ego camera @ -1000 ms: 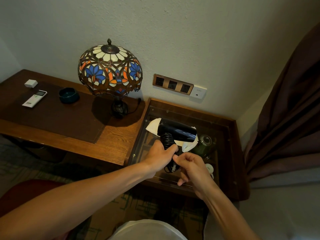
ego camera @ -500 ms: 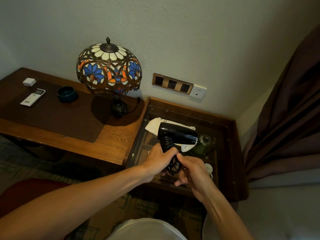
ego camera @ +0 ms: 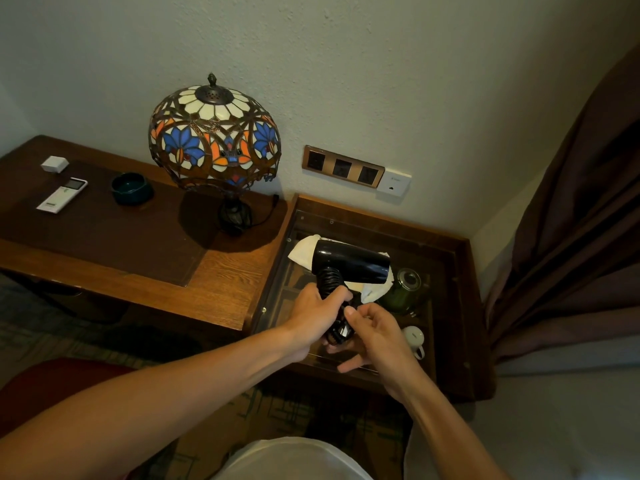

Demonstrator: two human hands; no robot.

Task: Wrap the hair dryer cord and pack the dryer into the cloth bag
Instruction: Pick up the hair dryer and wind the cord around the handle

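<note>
hair dryer (ego camera: 349,261), no legible label

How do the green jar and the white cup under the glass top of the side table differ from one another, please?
The green jar is dark green with a shiny lid; the white cup is plain white with a handle. The green jar looks larger than the white cup. The green jar sits farther from the person, beside the cloth bag; the white cup sits nearer, just beyond the right hand. Both lie beneath the glass top.

right hand (ego camera: 375,336) | moved up against the plug (ego camera: 341,330) (was lower) | cord (ego camera: 329,278) now fully wound
</note>
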